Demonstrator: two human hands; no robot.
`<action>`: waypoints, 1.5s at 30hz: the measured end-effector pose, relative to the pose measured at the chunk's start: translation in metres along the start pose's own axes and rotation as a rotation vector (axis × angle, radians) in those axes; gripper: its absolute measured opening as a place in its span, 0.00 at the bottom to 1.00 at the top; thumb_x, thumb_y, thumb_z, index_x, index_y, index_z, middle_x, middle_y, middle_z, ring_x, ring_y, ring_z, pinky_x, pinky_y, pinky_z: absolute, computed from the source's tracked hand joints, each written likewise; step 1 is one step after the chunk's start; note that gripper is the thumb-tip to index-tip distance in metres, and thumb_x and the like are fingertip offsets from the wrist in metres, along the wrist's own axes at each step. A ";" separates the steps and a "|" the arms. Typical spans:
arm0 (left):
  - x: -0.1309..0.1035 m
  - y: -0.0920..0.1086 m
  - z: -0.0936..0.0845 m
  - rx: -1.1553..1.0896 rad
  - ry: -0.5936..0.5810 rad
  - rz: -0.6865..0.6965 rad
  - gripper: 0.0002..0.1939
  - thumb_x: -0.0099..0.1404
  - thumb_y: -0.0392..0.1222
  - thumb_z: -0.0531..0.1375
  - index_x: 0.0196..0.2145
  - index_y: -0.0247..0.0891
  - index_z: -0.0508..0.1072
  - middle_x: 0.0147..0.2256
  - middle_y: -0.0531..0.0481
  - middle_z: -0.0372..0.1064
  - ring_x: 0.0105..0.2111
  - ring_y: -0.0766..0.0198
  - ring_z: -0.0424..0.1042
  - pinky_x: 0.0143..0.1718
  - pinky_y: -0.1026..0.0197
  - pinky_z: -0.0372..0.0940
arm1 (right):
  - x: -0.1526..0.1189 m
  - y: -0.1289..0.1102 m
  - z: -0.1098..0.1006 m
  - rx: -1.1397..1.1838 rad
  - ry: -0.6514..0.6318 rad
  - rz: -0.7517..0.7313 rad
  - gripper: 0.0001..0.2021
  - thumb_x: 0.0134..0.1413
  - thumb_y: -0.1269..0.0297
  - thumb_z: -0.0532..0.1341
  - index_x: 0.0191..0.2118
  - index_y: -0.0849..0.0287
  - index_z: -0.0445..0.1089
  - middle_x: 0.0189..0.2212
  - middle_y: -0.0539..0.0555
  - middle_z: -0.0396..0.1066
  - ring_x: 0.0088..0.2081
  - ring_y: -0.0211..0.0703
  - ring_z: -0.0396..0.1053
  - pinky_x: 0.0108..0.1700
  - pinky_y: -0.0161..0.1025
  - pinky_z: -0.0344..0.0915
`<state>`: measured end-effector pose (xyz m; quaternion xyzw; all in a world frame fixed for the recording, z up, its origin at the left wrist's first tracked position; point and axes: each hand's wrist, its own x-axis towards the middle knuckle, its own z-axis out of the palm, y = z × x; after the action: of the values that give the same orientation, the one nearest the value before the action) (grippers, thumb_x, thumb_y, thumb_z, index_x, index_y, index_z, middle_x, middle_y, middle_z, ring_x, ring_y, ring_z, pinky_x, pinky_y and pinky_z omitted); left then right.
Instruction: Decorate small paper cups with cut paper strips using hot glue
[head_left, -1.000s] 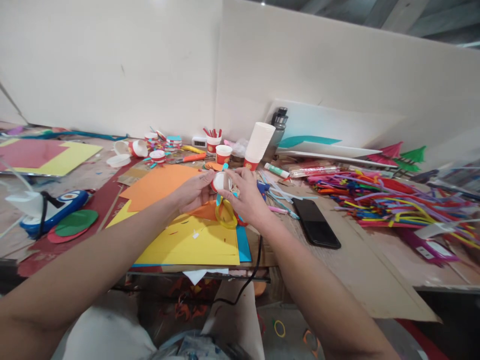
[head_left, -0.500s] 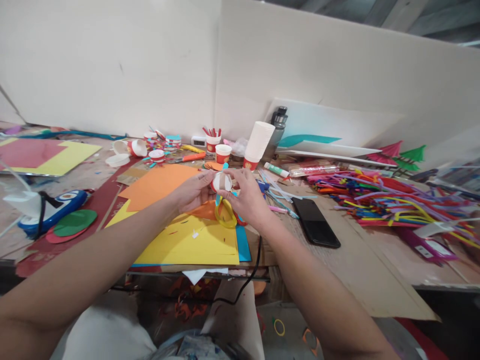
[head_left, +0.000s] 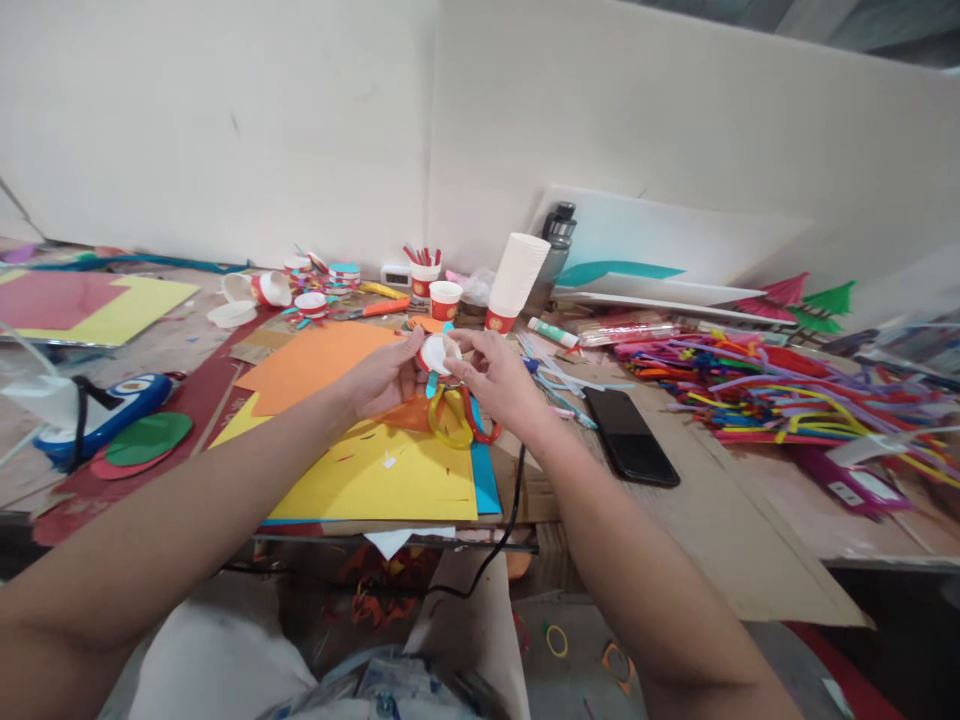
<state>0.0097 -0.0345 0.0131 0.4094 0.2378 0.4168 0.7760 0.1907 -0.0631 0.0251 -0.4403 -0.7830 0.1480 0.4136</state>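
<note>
Between my two hands is a cut-down paper cup (head_left: 438, 354) with a white round face and a red rim. A light-blue strip (head_left: 432, 384) hangs from its lower side. My left hand (head_left: 391, 376) is closed on the cup's left edge, and my right hand (head_left: 496, 374) pinches its right side with the thumb over the white face. Just below lie scissors with yellow and orange-red handles (head_left: 452, 440), on yellow paper (head_left: 375, 480) and beside orange paper (head_left: 322, 360).
Behind my hands stand a stack of white paper cups (head_left: 519, 270), a single red cup (head_left: 445, 300) and a dark bottle (head_left: 553, 258). To the right are a phone (head_left: 630, 435) and a heap of pipe cleaners (head_left: 780, 390). Several small cut cups (head_left: 311, 304) lie back left.
The cup piece has turned in my hands, and a brownish band across its white face no longer shows. My right thumb has shifted up onto the face.
</note>
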 end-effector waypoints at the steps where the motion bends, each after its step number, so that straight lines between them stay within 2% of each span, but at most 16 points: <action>1: 0.000 0.002 0.001 -0.008 0.001 -0.013 0.18 0.70 0.50 0.54 0.41 0.31 0.74 0.32 0.44 0.76 0.25 0.66 0.73 0.29 0.65 0.69 | 0.000 0.002 0.000 0.017 0.006 0.002 0.17 0.60 0.59 0.61 0.53 0.57 0.69 0.41 0.57 0.69 0.38 0.42 0.66 0.41 0.41 0.67; 3: -0.001 0.004 0.003 -0.024 0.005 -0.032 0.20 0.71 0.50 0.52 0.43 0.29 0.74 0.33 0.43 0.77 0.26 0.65 0.74 0.29 0.64 0.70 | 0.001 0.003 0.000 0.034 0.024 -0.001 0.18 0.60 0.57 0.60 0.54 0.57 0.69 0.41 0.56 0.68 0.37 0.40 0.65 0.40 0.40 0.66; 8: -0.001 0.004 0.004 -0.048 0.009 -0.028 0.20 0.71 0.50 0.52 0.46 0.30 0.74 0.38 0.41 0.77 0.28 0.66 0.75 0.31 0.64 0.71 | 0.000 -0.001 0.000 0.037 0.014 -0.015 0.22 0.58 0.55 0.62 0.56 0.57 0.68 0.43 0.57 0.64 0.43 0.43 0.65 0.43 0.41 0.67; 12: 0.001 0.001 0.000 -0.042 -0.026 -0.008 0.21 0.71 0.50 0.52 0.47 0.29 0.73 0.36 0.41 0.77 0.29 0.63 0.76 0.35 0.61 0.72 | 0.000 -0.005 -0.003 0.043 0.107 0.005 0.19 0.60 0.56 0.60 0.55 0.55 0.68 0.42 0.56 0.65 0.39 0.41 0.64 0.42 0.40 0.66; 15: 0.002 0.000 -0.005 -0.021 -0.067 0.012 0.20 0.71 0.49 0.53 0.50 0.30 0.73 0.41 0.39 0.77 0.37 0.57 0.78 0.40 0.58 0.72 | -0.001 -0.002 -0.001 0.126 0.198 0.085 0.16 0.60 0.57 0.58 0.52 0.57 0.69 0.40 0.55 0.68 0.38 0.40 0.65 0.42 0.40 0.66; 18: 0.002 0.000 -0.009 -0.004 -0.090 0.066 0.18 0.69 0.46 0.57 0.50 0.32 0.73 0.46 0.40 0.76 0.40 0.58 0.77 0.42 0.59 0.72 | -0.002 0.004 0.007 0.302 0.149 0.199 0.15 0.60 0.56 0.57 0.48 0.58 0.69 0.42 0.55 0.71 0.38 0.40 0.68 0.43 0.41 0.67; 21: 0.002 -0.001 -0.012 0.005 -0.097 0.100 0.16 0.65 0.45 0.62 0.47 0.33 0.74 0.44 0.41 0.76 0.38 0.60 0.77 0.39 0.61 0.72 | -0.002 0.007 0.012 0.395 0.069 0.228 0.14 0.58 0.55 0.58 0.44 0.58 0.71 0.43 0.55 0.73 0.41 0.41 0.69 0.45 0.41 0.66; 27: 0.000 -0.004 -0.013 0.041 -0.112 0.108 0.20 0.55 0.46 0.70 0.44 0.36 0.75 0.41 0.45 0.77 0.37 0.62 0.77 0.40 0.60 0.72 | -0.003 0.001 0.010 0.436 0.089 0.302 0.13 0.50 0.56 0.64 0.38 0.59 0.72 0.35 0.52 0.72 0.34 0.39 0.66 0.39 0.39 0.64; 34: 0.001 -0.005 -0.015 0.103 -0.129 0.108 0.21 0.54 0.48 0.71 0.43 0.37 0.76 0.41 0.46 0.77 0.38 0.62 0.76 0.41 0.58 0.71 | -0.003 -0.002 0.010 0.538 0.099 0.346 0.13 0.45 0.56 0.66 0.35 0.58 0.69 0.32 0.49 0.70 0.32 0.37 0.65 0.36 0.37 0.62; 39: 0.003 -0.006 -0.017 0.214 -0.090 0.147 0.23 0.53 0.54 0.70 0.39 0.35 0.77 0.38 0.44 0.77 0.38 0.58 0.75 0.40 0.57 0.69 | -0.003 -0.004 0.008 0.532 0.115 0.347 0.12 0.45 0.57 0.66 0.33 0.59 0.68 0.30 0.48 0.69 0.31 0.37 0.65 0.36 0.36 0.61; 42: 0.004 -0.006 -0.019 0.302 -0.068 0.157 0.23 0.52 0.55 0.70 0.38 0.34 0.77 0.37 0.43 0.77 0.38 0.58 0.74 0.38 0.60 0.66 | -0.003 -0.004 0.008 0.524 0.123 0.362 0.12 0.45 0.57 0.66 0.32 0.59 0.69 0.28 0.47 0.69 0.30 0.36 0.64 0.35 0.36 0.60; 45: 0.006 -0.004 -0.022 0.367 -0.006 0.138 0.23 0.56 0.57 0.67 0.38 0.33 0.77 0.36 0.42 0.76 0.36 0.60 0.73 0.35 0.63 0.64 | -0.002 0.000 0.010 0.586 0.150 0.415 0.13 0.43 0.56 0.67 0.32 0.59 0.69 0.28 0.47 0.70 0.30 0.36 0.65 0.35 0.36 0.61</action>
<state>-0.0008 -0.0212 -0.0020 0.5607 0.2788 0.4174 0.6585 0.1837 -0.0634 0.0182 -0.4623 -0.5689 0.4141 0.5396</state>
